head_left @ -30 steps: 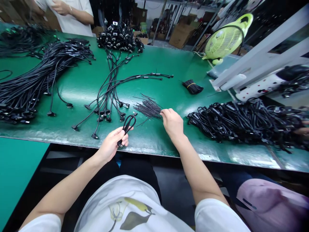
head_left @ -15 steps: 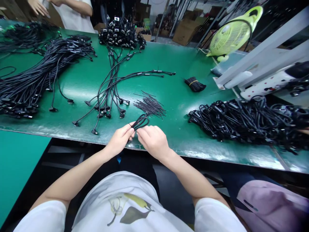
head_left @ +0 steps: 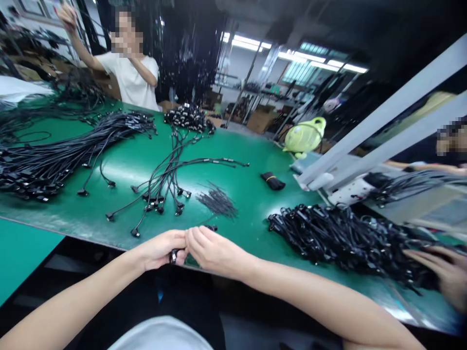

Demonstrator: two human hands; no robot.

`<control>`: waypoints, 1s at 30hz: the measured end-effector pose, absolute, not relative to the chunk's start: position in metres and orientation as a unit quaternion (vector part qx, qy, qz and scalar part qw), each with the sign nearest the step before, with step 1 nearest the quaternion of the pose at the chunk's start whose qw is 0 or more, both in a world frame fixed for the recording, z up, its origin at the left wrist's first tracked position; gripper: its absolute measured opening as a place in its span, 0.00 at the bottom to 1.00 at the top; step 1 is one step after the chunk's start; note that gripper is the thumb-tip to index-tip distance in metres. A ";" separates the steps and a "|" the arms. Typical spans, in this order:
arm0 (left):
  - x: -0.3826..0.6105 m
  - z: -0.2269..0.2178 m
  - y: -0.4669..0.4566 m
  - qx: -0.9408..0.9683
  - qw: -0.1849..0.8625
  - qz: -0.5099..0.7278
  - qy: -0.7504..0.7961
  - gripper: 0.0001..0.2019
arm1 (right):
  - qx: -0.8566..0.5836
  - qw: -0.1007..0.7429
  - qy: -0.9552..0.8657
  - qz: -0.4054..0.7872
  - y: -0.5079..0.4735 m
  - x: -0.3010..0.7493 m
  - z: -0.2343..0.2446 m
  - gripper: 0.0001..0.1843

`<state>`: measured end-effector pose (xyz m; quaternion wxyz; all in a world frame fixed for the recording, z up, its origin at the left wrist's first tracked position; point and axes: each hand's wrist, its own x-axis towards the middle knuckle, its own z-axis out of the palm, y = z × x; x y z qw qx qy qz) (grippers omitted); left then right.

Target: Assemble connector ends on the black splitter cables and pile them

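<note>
Green table (head_left: pixel 237 143) below, left fingers (head_left: pixel 177 237) curl around black cable (head_left: pixel 173 256), right fingers (head_left: pixel 199 241) touching them, grip unclear.

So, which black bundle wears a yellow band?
The small bundle beyond the left end of the right-hand cable heap; only it shows such a band.

Thin black strips (head_left: pixel 218 201) lie on the green bench (head_left: pixel 241 146). From them, a tied bundle (head_left: pixel 273 181) sits at two o'clock, a big cord pile (head_left: pixel 328 238) at four, long cords (head_left: pixel 91 146) at ten.
</note>
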<state>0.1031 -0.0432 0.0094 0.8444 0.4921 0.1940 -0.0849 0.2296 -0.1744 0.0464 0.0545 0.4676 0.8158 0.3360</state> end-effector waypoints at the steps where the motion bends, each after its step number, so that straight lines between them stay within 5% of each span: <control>1: 0.103 0.009 -0.044 0.488 0.846 -0.093 0.193 0.14 | 0.461 0.080 0.816 0.339 -0.175 0.228 0.046 0.11; 9: 0.105 0.015 -0.060 0.590 0.791 -0.023 0.161 0.13 | 0.421 0.315 0.773 0.354 -0.175 0.210 0.044 0.14; 17: 0.089 0.017 -0.046 0.569 0.807 0.020 0.160 0.11 | 0.439 0.111 0.794 0.406 -0.172 0.203 0.069 0.12; 21: 0.088 0.015 -0.047 0.538 0.822 -0.014 0.189 0.14 | 0.439 0.125 0.787 0.416 -0.172 0.206 0.057 0.18; 30: 0.095 0.006 -0.054 0.543 0.819 -0.044 0.178 0.18 | 0.515 0.153 0.762 0.361 -0.179 0.208 0.030 0.13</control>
